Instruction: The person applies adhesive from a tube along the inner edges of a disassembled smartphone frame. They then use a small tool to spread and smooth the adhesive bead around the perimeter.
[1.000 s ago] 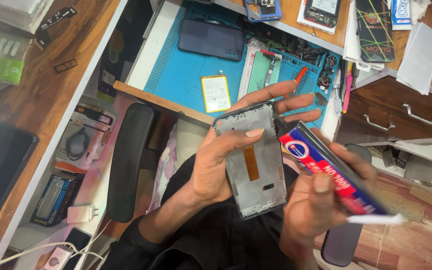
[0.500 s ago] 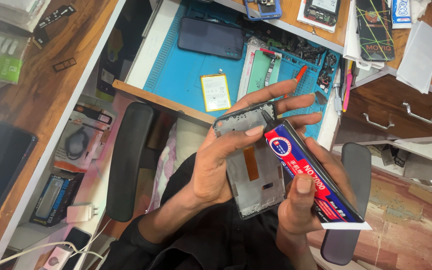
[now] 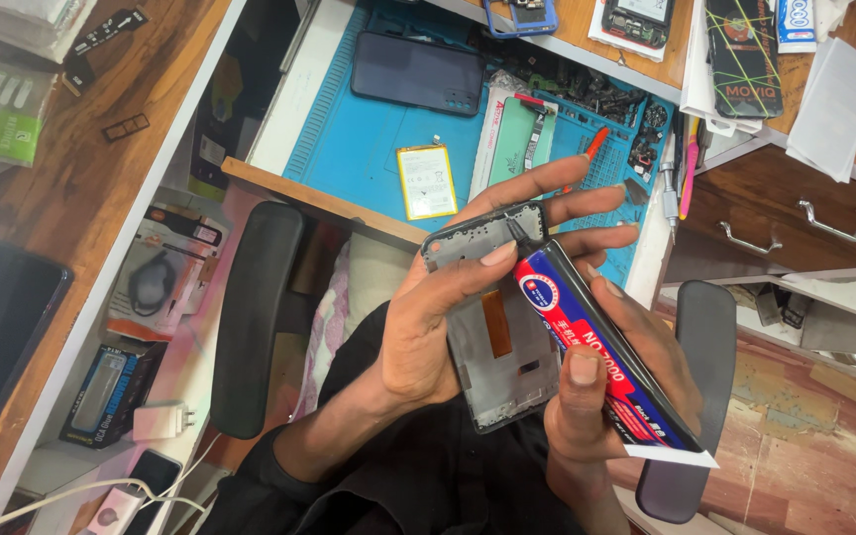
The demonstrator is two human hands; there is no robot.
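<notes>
Holding is done by the left hand (image 3: 428, 337): a grey phone mid-frame (image 3: 492, 327) is kept above the lap, in front of the blue work mat (image 3: 349, 149) on the desk (image 3: 81, 178), with the thumb laid across its upper edge and the fingers (image 3: 547, 188) spread behind it, closed on the frame. An orange flex strip (image 3: 495, 323) is seen down its middle. The right hand (image 3: 596, 396) is wrapped around a red-and-blue adhesive tube (image 3: 606, 362), thumb pressed on top, and the black nozzle (image 3: 519, 234) is set at the frame's top right corner. The frame is judged light, thin and stiff but easily bent or cracked at its narrow rails; it is best gripped by the side edges, clear of the flex strip. The tube is judged soft and squeezable, best pinched mid-body so flow is controlled. Compared with the frame a second ago, the tube has been brought in from the frame's right side and swung upward until its nozzle meets the corner; the left hand's grip is unchanged. A loose battery (image 3: 427, 181) and a dark phone (image 3: 416, 75) lie on the mat.
</notes>
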